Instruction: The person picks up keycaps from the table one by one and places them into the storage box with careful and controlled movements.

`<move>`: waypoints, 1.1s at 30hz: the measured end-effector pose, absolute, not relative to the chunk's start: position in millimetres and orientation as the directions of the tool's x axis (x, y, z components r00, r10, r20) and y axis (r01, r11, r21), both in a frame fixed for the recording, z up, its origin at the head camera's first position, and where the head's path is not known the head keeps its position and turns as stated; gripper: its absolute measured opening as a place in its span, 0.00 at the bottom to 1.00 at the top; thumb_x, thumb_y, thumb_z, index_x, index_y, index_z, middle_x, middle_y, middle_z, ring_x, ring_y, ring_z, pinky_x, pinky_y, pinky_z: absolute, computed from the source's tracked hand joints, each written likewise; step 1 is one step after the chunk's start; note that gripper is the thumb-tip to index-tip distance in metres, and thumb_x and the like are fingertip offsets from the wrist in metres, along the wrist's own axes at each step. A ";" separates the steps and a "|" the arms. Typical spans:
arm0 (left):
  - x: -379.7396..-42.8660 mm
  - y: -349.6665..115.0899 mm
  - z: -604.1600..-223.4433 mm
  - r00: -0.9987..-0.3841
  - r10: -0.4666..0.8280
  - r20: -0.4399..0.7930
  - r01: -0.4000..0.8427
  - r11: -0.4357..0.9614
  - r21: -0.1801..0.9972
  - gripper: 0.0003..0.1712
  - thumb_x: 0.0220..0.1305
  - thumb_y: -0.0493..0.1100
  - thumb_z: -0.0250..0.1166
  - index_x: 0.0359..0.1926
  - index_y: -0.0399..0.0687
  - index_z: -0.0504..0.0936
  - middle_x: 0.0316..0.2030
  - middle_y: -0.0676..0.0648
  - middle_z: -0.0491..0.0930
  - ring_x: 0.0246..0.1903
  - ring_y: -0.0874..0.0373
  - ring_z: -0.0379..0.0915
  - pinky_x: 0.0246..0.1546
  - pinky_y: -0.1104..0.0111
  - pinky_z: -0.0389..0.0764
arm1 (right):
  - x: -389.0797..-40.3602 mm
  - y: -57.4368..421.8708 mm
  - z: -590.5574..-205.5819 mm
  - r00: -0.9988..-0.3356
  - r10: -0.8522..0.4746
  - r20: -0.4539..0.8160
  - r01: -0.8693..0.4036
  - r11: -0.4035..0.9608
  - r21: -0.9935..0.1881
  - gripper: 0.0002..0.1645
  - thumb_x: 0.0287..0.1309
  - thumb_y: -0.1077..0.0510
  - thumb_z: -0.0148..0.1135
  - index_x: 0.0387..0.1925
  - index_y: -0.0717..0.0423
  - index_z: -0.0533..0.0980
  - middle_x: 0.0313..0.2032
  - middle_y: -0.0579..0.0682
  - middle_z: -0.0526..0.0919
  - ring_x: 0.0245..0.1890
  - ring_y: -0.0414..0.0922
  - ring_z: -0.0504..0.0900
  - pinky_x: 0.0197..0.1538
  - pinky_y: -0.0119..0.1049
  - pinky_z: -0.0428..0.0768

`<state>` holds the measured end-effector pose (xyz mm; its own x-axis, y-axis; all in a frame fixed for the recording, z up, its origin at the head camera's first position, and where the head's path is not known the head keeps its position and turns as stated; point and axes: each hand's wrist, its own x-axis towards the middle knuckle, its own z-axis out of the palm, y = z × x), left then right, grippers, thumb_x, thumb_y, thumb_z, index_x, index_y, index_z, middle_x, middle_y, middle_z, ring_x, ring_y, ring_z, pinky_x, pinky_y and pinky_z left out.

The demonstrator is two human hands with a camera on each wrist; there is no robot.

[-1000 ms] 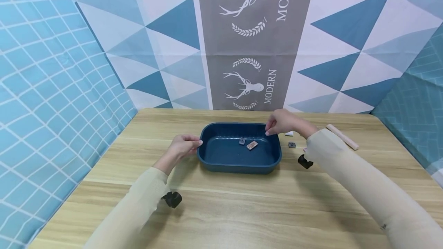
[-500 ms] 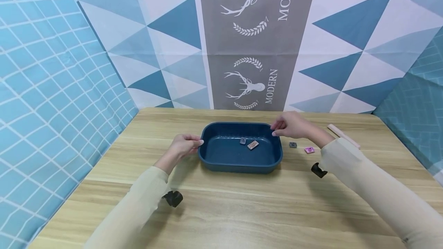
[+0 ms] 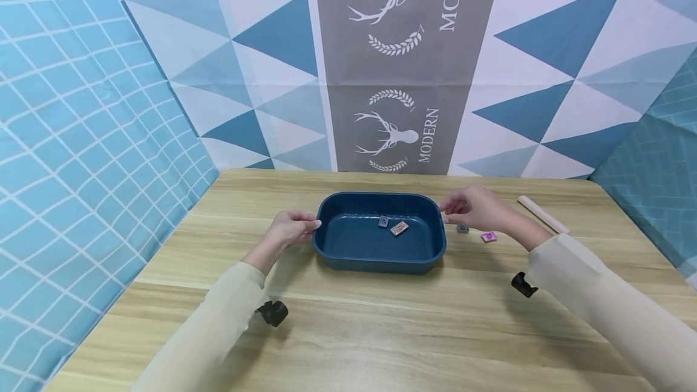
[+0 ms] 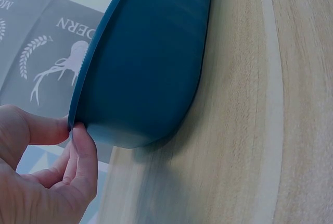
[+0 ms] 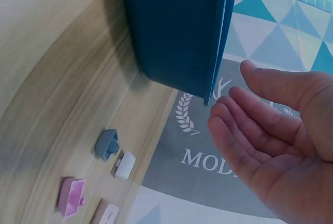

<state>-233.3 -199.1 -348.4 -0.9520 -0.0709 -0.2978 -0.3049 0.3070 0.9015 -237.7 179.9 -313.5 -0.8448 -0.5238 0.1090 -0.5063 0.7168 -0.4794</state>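
Note:
A dark blue oblong basin (image 3: 379,267) stands on the wooden table. My left hand (image 3: 288,231) pinches its left rim between thumb and forefinger, as the left wrist view confirms (image 4: 57,166). Inside the basin lie a small grey block (image 3: 383,221) and a small orange-tan block (image 3: 399,228) with markings on top. My right hand (image 3: 478,209) is just beyond the right rim. In the right wrist view its thumb and bent fingers stand apart with nothing between them. Beneath and beside it are a small grey piece (image 5: 107,144), a white piece (image 5: 125,165) and a pink piece (image 5: 71,197).
A pale, narrow bar (image 3: 543,215) lies on the table (image 3: 348,331) to the right of the pieces. Patterned cloth (image 3: 381,65) hangs behind the table, with blue tiled cloth (image 3: 81,156) along the left side.
My right hand has drawn rightward, from above the basin's right end to just outside its rim, uncovering the pink piece. The left hand has stayed at the left rim; both blocks inside are unmoved.

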 end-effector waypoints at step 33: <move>-234.5 -198.9 -348.2 -0.953 -0.064 -0.296 -0.301 0.297 0.906 0.18 0.62 0.36 0.64 0.52 0.31 0.76 0.40 0.46 0.79 0.29 0.66 0.76 0.37 0.76 0.83 | -220.1 235.7 -324.7 -0.898 -0.417 0.138 -0.436 0.807 -0.399 0.10 0.53 0.62 0.68 0.39 0.62 0.82 0.33 0.49 0.86 0.33 0.42 0.83 0.39 0.41 0.86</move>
<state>-234.5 -198.9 -348.2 -0.9531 -0.0639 -0.2957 -0.3011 0.2972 0.9061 -220.1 235.7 -324.7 -0.8984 -0.4167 0.1384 -0.4357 0.8066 -0.3994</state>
